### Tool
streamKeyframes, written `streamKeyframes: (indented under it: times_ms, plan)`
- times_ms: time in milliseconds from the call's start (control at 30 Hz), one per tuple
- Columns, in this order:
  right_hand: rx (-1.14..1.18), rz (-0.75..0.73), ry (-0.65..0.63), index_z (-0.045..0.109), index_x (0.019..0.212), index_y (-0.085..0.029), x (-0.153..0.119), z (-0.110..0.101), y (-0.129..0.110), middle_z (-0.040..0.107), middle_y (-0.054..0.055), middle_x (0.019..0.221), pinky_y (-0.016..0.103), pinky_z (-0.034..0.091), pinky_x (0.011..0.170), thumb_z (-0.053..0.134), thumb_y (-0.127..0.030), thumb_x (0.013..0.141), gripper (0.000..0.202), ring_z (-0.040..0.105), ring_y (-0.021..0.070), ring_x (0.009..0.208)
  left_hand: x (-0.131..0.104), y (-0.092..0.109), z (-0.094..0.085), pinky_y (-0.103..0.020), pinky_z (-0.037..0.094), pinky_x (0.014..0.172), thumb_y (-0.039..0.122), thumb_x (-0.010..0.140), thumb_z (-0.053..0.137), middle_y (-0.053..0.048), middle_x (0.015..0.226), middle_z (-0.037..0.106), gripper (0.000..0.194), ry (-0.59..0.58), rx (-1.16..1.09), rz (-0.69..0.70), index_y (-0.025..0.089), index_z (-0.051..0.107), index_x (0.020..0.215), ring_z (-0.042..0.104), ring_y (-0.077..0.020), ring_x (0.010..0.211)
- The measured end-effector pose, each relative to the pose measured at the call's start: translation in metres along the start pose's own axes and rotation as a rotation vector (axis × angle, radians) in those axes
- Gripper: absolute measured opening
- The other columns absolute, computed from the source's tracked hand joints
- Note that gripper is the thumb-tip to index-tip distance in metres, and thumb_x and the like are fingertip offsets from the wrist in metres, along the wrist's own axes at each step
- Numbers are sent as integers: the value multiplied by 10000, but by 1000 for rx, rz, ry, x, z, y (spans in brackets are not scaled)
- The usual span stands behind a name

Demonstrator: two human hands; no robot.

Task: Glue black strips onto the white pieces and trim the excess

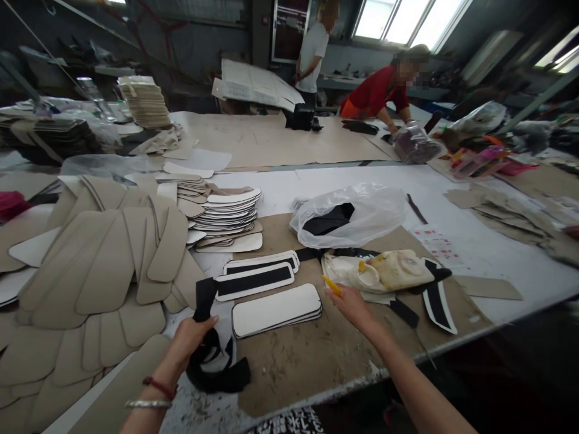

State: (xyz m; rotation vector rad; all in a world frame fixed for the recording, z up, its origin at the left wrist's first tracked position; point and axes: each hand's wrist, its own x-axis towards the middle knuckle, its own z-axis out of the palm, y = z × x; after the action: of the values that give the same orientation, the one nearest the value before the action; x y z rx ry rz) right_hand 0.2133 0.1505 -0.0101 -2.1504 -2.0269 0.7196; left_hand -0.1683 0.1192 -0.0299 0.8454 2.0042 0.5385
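My left hand (194, 337) is closed on a bundle of black strips (221, 375), one end standing up above the fingers. My right hand (353, 304) grips a yellow tool (332, 286), its tip pointing left. Between my hands lies a small stack of white rounded panels (275, 310). Just behind it are white panels with black strips (256, 281) on their faces. Beyond my right hand, a stained plastic container (402, 269) lies on its side, with a round opening near the yellow tool.
Beige pieces (104, 259) spread over the left side, beside a white stack (230, 211). A clear plastic bag (371, 211) holds black material. A curved black-and-white piece (438, 305) lies right. Across the table (253, 138), a person in red (373, 90) bends forward; another person stands behind.
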Motion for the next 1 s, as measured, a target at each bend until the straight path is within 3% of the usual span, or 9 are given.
streamKeyframes:
  times_ms: [133,267,400,567,733,867,933,1000]
  plan:
    - [-90,-2,-12,596,810,-185,-1,9,-9,645,71,811,258,367,660,319,-405,864,358,588,188,769,-16,-8,15,-298,425,555,524,570,614,-68,647,645,464,-91,8,49,99,647,755,580,-221,632]
    - [-171,52,-40,578,880,-173,1,24,-18,640,94,865,271,374,674,380,-407,849,308,588,208,827,-18,-12,38,-280,435,617,528,663,527,-75,749,678,472,-126,124,152,114,635,862,609,-226,727]
    - [-200,72,-49,575,874,-179,-4,30,-24,645,76,841,263,383,661,429,-371,838,244,595,199,809,-22,-6,45,-307,419,659,415,719,495,-139,819,675,394,-75,260,159,101,616,924,610,-260,785]
    - [-242,96,12,578,902,-201,-19,32,-33,641,88,860,287,390,644,410,-320,853,212,597,216,795,-51,4,45,-325,387,647,251,769,417,-139,837,663,241,-19,547,262,161,600,898,612,-270,792]
    - [-228,121,84,568,952,-195,-31,39,-41,634,96,891,296,393,662,403,-225,847,198,595,221,830,-75,1,53,-319,382,637,39,765,274,-121,863,645,358,95,823,415,144,554,962,613,-237,757]
    - [-167,137,139,559,939,-217,-38,34,-40,637,60,877,269,388,646,394,-233,850,188,599,193,814,-84,-2,50,-317,398,704,56,778,280,-133,975,629,390,120,756,441,130,518,1078,601,-234,829]
    - [-136,151,155,559,881,-215,-45,29,-35,641,43,819,256,381,618,396,-272,850,175,602,182,768,-86,-3,44,-302,404,747,115,784,323,-111,1063,612,366,113,609,423,161,514,1094,588,-229,894]
    - [-74,129,165,550,819,-210,-54,26,-27,635,32,766,252,375,602,400,-310,843,181,596,177,730,-88,-6,39,-285,421,742,211,778,385,-66,1019,639,305,82,416,332,204,547,1036,591,-225,891]
